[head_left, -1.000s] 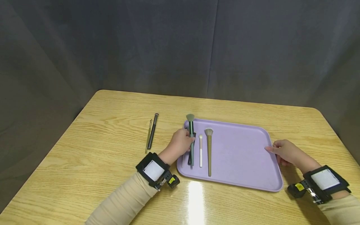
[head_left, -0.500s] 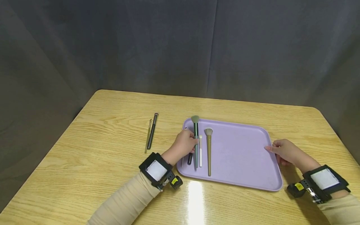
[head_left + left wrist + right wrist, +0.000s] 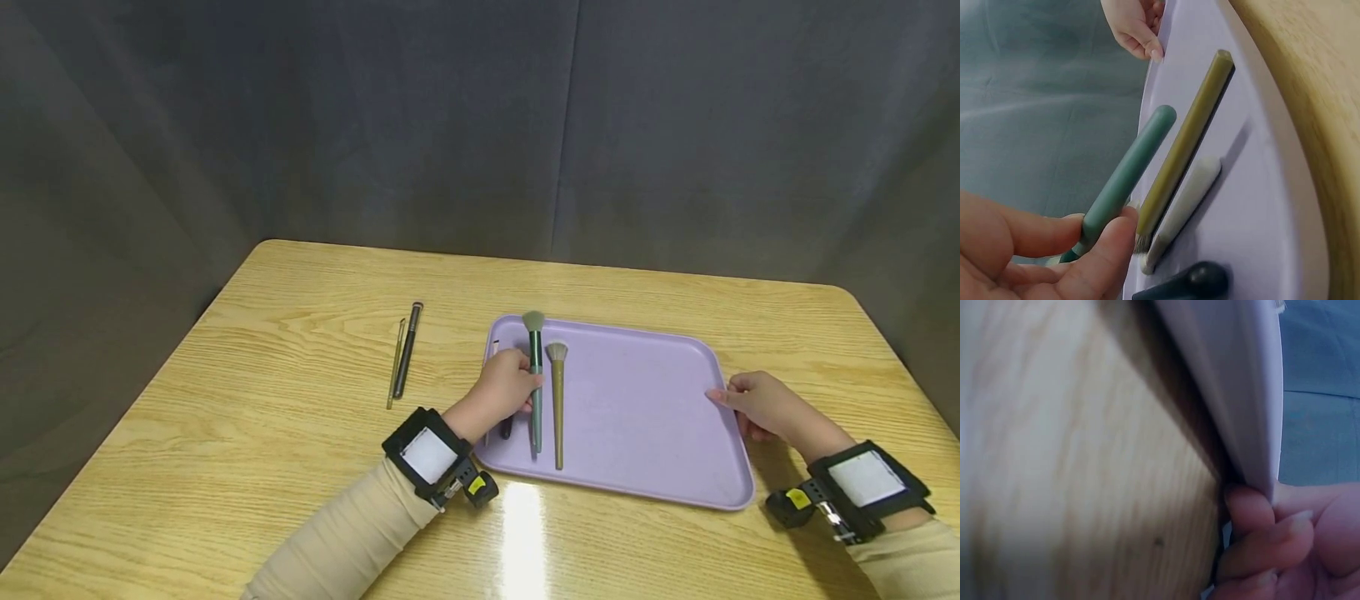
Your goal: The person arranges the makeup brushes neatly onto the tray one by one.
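My left hand [image 3: 510,385] pinches a green makeup brush [image 3: 536,417] by its handle, bristles pointing to the far side, over the left part of a lilac tray [image 3: 645,417]. In the left wrist view the green handle stands above the tray floor. Just right of it lies an olive-handled brush [image 3: 558,408]. A white-handled brush [image 3: 1188,197] and a dark-handled brush [image 3: 1194,282] lie in the tray beneath. Close to the left rim a thin pale brush [image 3: 495,346] is mostly covered by the hand. My right hand [image 3: 761,406] grips the tray's right rim, thumb on top and fingers below.
Left of the tray, on the wooden table [image 3: 262,375], lie a black brush [image 3: 408,350] and a thin gold brush [image 3: 395,367] side by side. A dark curtain [image 3: 450,125] hangs behind the table's far edge.
My left hand has carried the green brush rightward across the tray, from above the dark brush to above the white one, close to the olive brush. My right hand stays on the rim.
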The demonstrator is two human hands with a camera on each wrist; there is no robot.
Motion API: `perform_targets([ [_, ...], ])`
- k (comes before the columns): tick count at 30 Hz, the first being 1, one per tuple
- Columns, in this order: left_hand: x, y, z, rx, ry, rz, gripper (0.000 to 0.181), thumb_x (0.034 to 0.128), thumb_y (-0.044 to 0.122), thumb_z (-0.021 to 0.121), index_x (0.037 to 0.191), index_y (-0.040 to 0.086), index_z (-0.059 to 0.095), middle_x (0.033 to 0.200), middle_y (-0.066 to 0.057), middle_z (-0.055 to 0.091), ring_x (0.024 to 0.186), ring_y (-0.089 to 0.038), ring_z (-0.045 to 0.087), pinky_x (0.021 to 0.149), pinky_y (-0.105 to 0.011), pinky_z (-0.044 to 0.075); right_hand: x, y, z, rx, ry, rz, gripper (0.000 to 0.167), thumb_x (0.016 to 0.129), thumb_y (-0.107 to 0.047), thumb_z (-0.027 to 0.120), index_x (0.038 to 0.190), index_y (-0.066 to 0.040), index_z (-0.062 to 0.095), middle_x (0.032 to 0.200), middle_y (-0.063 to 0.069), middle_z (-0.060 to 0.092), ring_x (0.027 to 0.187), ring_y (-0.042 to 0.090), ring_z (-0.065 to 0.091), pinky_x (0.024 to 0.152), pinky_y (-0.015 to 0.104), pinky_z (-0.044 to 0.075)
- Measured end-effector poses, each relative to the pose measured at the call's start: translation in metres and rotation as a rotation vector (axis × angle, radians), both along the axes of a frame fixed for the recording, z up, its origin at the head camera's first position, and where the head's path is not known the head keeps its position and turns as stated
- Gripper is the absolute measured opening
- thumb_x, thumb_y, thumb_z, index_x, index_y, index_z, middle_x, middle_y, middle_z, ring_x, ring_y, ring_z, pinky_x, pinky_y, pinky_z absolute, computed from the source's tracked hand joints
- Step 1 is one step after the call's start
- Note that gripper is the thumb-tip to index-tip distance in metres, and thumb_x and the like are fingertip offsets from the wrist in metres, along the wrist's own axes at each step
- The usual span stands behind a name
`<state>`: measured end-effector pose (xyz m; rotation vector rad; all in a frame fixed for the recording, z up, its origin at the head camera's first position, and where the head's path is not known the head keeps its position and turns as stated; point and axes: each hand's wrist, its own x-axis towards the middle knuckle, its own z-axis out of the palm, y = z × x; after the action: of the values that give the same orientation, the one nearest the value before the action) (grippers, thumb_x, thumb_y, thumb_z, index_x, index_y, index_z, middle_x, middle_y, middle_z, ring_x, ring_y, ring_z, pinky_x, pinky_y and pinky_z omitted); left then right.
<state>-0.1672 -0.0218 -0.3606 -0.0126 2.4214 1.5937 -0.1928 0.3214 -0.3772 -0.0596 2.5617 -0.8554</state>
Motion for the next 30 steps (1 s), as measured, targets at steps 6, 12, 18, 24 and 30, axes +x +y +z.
perform_targets([
  [6, 0.002, 0.005, 0.000, 0.006, -0.015, -0.017, 0.016, 0.0937, -0.002, 0.059, 0.103, -0.015, 0.058, 0.067, -0.007, 0.053, 0.047, -0.010, 0.050, 0.048, -0.023, 0.050, 0.000, 0.000, -0.001, 0.006, 0.003, -0.006, 0.036, 0.101, -0.026, 0.053, 0.072, -0.009, 0.042, 0.055, -0.001, 0.047, 0.048, 0.013, 0.043, 0.046, 0.026, 0.037],
  [12, 0.003, 0.009, -0.001, 0.013, -0.021, -0.026, 0.016, 0.0942, -0.001, 0.059, 0.103, -0.015, 0.058, 0.067, -0.006, 0.052, 0.047, -0.009, 0.049, 0.046, -0.019, 0.047, 0.001, 0.000, 0.000, 0.003, 0.004, -0.005, 0.036, 0.101, -0.027, 0.053, 0.072, -0.009, 0.042, 0.055, -0.001, 0.047, 0.048, 0.013, 0.043, 0.046, 0.026, 0.036],
  [18, 0.002, 0.015, -0.001, 0.033, -0.017, -0.041, 0.015, 0.0936, -0.002, 0.060, 0.101, -0.015, 0.059, 0.067, -0.006, 0.054, 0.047, -0.009, 0.050, 0.049, -0.021, 0.050, 0.000, 0.000, -0.001, 0.005, 0.004, -0.007, 0.036, 0.101, -0.026, 0.053, 0.072, -0.009, 0.042, 0.055, -0.001, 0.047, 0.047, 0.013, 0.042, 0.046, 0.026, 0.036],
  [24, 0.003, 0.020, -0.002, 0.045, -0.024, -0.035, 0.016, 0.0928, -0.003, 0.061, 0.104, -0.015, 0.059, 0.067, -0.005, 0.054, 0.047, -0.009, 0.049, 0.048, -0.020, 0.049, 0.001, -0.001, -0.001, 0.009, 0.004, -0.012, 0.036, 0.101, -0.026, 0.053, 0.072, -0.009, 0.042, 0.055, -0.001, 0.047, 0.047, 0.013, 0.042, 0.046, 0.026, 0.036],
  [30, 0.004, 0.024, -0.003, 0.071, -0.036, -0.035, 0.017, 0.0926, -0.004, 0.060, 0.105, -0.015, 0.059, 0.068, -0.005, 0.053, 0.048, -0.009, 0.049, 0.049, -0.020, 0.051, 0.001, -0.001, 0.000, 0.014, -0.001, -0.013, 0.037, 0.102, -0.027, 0.053, 0.071, -0.009, 0.042, 0.055, -0.001, 0.047, 0.047, 0.013, 0.043, 0.046, 0.026, 0.037],
])
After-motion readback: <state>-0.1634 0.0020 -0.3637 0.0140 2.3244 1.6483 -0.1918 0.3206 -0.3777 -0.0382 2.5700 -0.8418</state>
